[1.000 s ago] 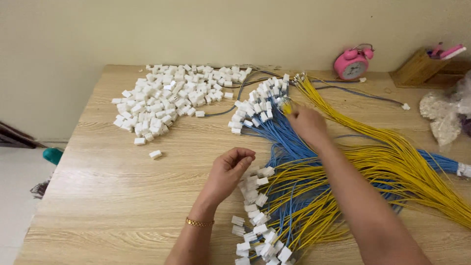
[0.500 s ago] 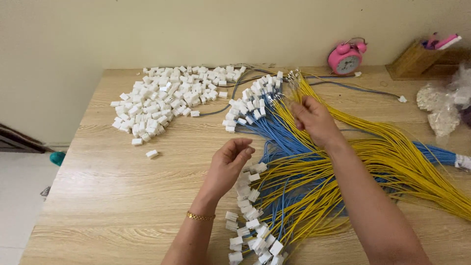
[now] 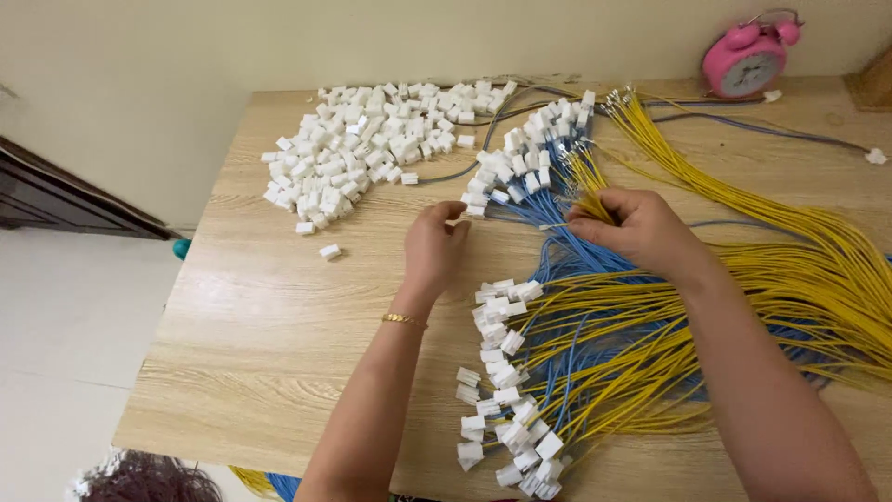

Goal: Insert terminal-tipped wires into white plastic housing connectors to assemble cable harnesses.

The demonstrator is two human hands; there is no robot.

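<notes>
your right hand [image 3: 641,228] pinches a small bunch of yellow wires [image 3: 587,181] between thumb and fingertips, just beside the blue wires [image 3: 548,200] with their white plugs. your left hand [image 3: 435,246] rests on the wooden table [image 3: 269,316] with fingers curled in; whether they grip anything, you cannot tell. a loose heap of white connectors [image 3: 372,139] lies straight on the tabletop, in no box or tray, well apart from the hands. a pink alarm clock [image 3: 743,60] stands at the far edge.
</notes>
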